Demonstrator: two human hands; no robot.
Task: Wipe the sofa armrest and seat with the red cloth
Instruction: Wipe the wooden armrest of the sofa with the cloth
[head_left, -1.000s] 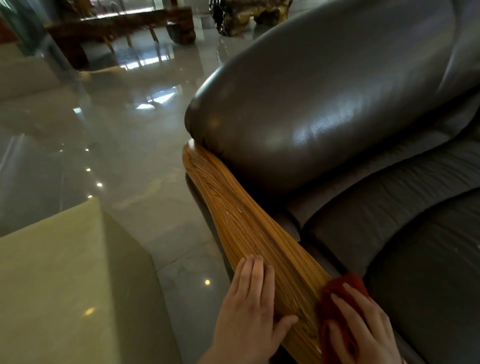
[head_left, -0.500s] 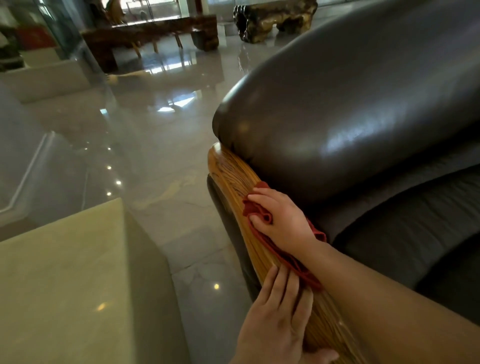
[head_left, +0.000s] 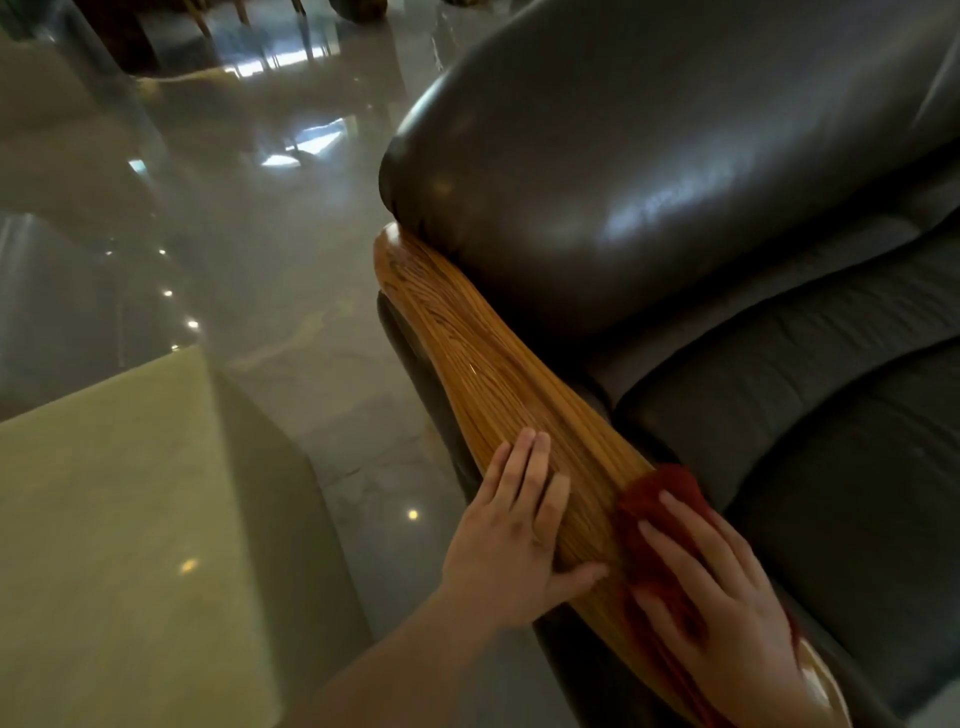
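Note:
A long wooden armrest (head_left: 493, 379) runs diagonally from the dark leather back cushion (head_left: 649, 171) down to the lower right. My right hand (head_left: 722, 603) presses the red cloth (head_left: 654, 504) flat onto the near part of the armrest, next to the dark seat cushion (head_left: 831, 441). My left hand (head_left: 514, 540) lies flat on the outer side of the armrest, fingers together, holding nothing. Most of the cloth is hidden under my right palm.
A pale yellow-green table (head_left: 114, 519) stands at the lower left, close to the sofa's side. Glossy grey tiled floor (head_left: 270, 249) fills the gap and stretches back to dark wooden furniture (head_left: 135, 41) at the top left.
My right hand has dragged the red cloth from the far end of the armrest back to the near end. My left hand has stayed on the armrest's outer side.

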